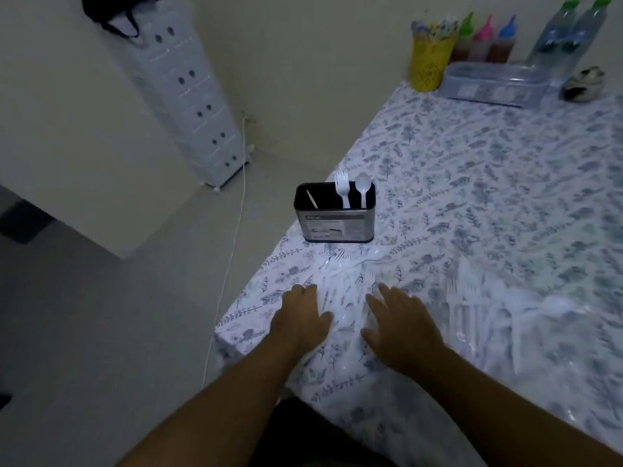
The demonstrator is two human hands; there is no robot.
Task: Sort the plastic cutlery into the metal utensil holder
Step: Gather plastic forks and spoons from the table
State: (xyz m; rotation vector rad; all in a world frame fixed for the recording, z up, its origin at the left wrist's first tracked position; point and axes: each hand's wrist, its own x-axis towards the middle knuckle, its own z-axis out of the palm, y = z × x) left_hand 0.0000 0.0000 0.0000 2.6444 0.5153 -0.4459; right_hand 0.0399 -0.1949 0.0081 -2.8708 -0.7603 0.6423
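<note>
My left hand [301, 316] and right hand [401, 326] lie flat, fingers spread, gripping nothing, on the tabletop [488, 183]. Loose plastic cutlery [340, 281] lies between and just beyond them; the metal utensil holder [335, 217] stands farther ahead.

Dim, bluish light fills a room with plain pale walls [303, 62] and a pale floor [101, 332]; a white drawer tower [188, 96] stands on small wheels against the wall, something dark [108, 11] draped on top; a thin white cable [232, 237] trails down across the floor; a table under a floral cloth [488, 197] fills the right side.
</note>
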